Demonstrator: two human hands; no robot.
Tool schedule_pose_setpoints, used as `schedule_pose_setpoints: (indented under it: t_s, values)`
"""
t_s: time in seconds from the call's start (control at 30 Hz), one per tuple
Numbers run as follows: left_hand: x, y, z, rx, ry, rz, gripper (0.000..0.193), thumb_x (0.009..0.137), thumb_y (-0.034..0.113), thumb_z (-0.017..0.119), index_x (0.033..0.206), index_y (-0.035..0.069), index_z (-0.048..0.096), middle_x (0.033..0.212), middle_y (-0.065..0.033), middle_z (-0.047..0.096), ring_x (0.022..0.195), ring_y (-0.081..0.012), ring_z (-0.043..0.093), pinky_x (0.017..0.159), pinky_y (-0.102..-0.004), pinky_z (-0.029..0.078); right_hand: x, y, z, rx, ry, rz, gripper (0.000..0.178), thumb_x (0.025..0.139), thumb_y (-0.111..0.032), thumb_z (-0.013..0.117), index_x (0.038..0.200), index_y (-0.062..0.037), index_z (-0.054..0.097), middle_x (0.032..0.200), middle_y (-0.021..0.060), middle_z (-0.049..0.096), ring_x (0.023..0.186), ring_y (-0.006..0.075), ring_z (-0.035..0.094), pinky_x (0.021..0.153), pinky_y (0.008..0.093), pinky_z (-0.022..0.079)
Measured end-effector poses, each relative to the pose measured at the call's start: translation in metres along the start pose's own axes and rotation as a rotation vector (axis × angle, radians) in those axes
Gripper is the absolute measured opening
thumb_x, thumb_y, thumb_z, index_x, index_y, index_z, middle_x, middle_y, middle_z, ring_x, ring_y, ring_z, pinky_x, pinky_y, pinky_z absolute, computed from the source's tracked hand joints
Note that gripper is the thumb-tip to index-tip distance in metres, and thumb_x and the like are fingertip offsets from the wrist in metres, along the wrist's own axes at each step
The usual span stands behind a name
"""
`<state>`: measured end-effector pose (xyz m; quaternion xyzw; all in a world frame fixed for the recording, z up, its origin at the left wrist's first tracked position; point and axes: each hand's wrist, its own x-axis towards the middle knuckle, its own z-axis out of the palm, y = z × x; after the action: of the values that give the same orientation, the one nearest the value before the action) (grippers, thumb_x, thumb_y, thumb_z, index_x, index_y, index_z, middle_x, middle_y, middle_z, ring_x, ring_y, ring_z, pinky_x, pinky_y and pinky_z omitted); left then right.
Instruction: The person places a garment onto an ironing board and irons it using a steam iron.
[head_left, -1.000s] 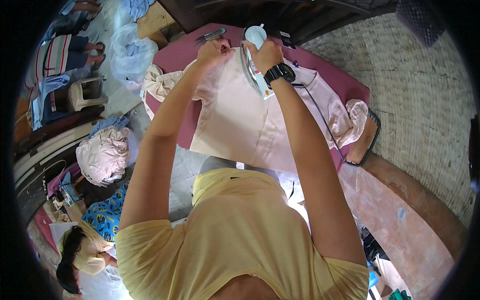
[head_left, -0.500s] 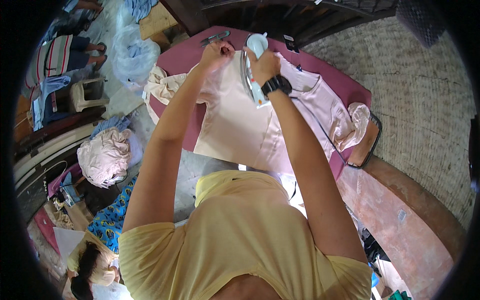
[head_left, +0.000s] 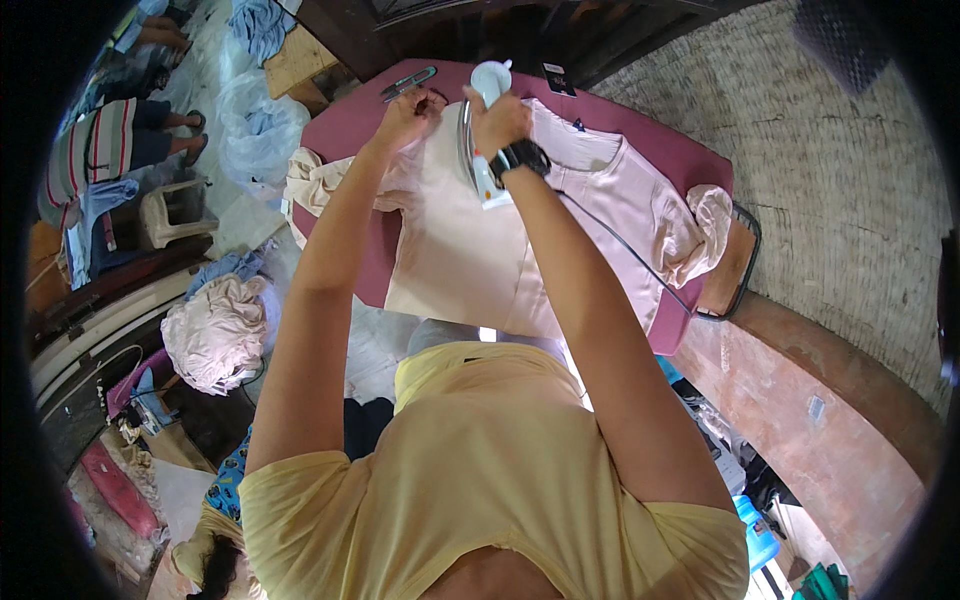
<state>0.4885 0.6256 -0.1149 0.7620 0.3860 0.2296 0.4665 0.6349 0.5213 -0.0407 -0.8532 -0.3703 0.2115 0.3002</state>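
Note:
A pale pink blouse point(head_left: 460, 265) lies spread across a maroon-covered ironing board point(head_left: 668, 338). My right hand point(head_left: 502, 124) is closed round the handle of a white and light-blue iron point(head_left: 488, 182), whose soleplate rests on the blouse's left part. At the far left edge of that cloth, my left hand point(head_left: 408, 116) has its fingers curled together on the fabric, apparently pinching it; the fingertips are partly hidden. Just beyond it lie thread snips point(head_left: 408, 84). From the iron, a dark cord point(head_left: 632, 247) runs over the blouse toward the board's right end.
A small black tag point(head_left: 558, 80) lies at the board's far edge. A wire-framed rest point(head_left: 745, 262) juts from its right end. Left of me are a bundle of pale clothes point(head_left: 215, 335), a plastic stool point(head_left: 172, 205) and clear plastic bags point(head_left: 262, 130). Other people are at the left.
The whole view has shifted slightly, putting board, hands and iron farther left in the picture. Against the blouse, the iron and both hands have hardly moved. A person at the lower left has shifted.

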Motion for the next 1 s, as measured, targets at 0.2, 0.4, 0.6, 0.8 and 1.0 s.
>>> schedule_pose_setpoints:
  t_s: [0.2,0.4,0.6,0.8,1.0]
  values:
    - [0.001,-0.007,0.000,0.123,0.034,0.023,0.015,0.077,0.011,0.076,0.081,0.003,0.064,0.080,-0.0082,0.062,0.071,-0.0153,0.060,0.066,-0.0307,0.048,-0.039,0.014,-0.004,0.209,-0.001,0.005,0.069,0.090,-0.055,0.055,0.106,0.0126,0.053,0.095,0.0342,0.064,0.091,0.0457,0.065,0.077,0.0501,0.053]
    - [-0.004,0.003,-0.006,0.155,-0.022,0.061,0.017,0.079,0.014,0.078,0.084,0.004,0.064,0.082,-0.0067,0.062,0.074,-0.0153,0.061,0.065,-0.0301,0.049,-0.130,0.048,0.030,0.524,-0.079,0.018,0.051,0.095,-0.040,0.056,0.122,0.0033,0.050,0.070,0.0126,0.060,0.046,0.0171,0.057,0.034,0.0309,0.045]
    - [-0.064,0.002,-0.041,0.393,0.267,0.018,0.022,0.084,0.023,0.073,0.095,0.004,0.069,0.088,-0.0141,0.067,0.079,-0.0236,0.065,0.071,-0.0363,0.052,-0.096,0.010,0.002,0.729,-0.135,0.344,0.058,0.095,-0.048,0.055,0.090,0.0096,0.048,0.057,0.0118,0.055,0.042,0.0188,0.056,0.033,0.0323,0.044]
    - [-0.179,0.009,-0.035,0.212,0.199,-0.667,0.040,0.083,0.039,0.073,0.082,0.000,0.067,0.073,-0.0157,0.067,0.067,-0.0291,0.064,0.066,-0.0393,0.050,-0.158,0.018,0.012,0.758,-0.261,0.329,0.040,0.096,-0.037,0.056,0.089,0.0014,0.061,0.054,0.0083,0.054,0.038,0.0176,0.055,0.033,0.0316,0.043]
    - [-0.174,-0.033,-0.009,0.180,0.556,-0.519,0.043,0.074,0.042,0.079,0.074,0.002,0.063,0.067,-0.0099,0.062,0.060,-0.0260,0.057,0.059,-0.0382,0.044,-0.148,0.013,0.021,0.933,-0.297,0.311,0.047,0.096,-0.043,0.056,0.070,-0.0062,0.044,0.049,0.0011,0.042,0.035,0.0115,0.042,0.032,0.0272,0.035]
